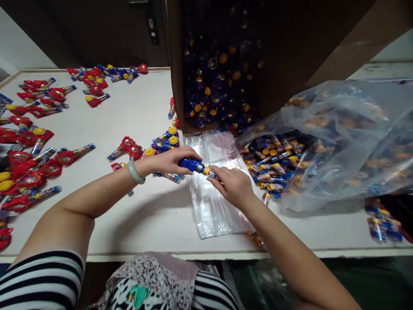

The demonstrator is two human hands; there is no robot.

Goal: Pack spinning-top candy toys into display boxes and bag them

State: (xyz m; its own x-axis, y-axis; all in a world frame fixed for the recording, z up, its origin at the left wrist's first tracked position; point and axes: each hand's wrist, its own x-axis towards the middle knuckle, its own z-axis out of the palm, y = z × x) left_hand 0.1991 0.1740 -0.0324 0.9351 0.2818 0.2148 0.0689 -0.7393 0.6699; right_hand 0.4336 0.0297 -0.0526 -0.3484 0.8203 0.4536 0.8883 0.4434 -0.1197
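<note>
Above a stack of clear plastic bags [209, 206], my two hands meet over one toy. My left hand [166, 161], with a pale green bangle at the wrist, is closed around a blue plastic toy body [190, 164]. A small printed tube [210, 173] with a yellow end is pinched in the fingers of my right hand [237, 185]. The tube lines up with the toy's dark end and touches it; how far it sits inside I cannot tell. Just left of the bags lie several blue toys with yellow discs [167, 140] and red toys [129, 146] with tubes attached.
A deep cardboard box [177, 86] at the back holds many blue and yellow toy pieces. To the right, a large clear bag [348, 142] spills printed tubes [274, 163]. Many red toys [30, 176] cover the table's left side. Several tubes [383, 226] lie at the right edge.
</note>
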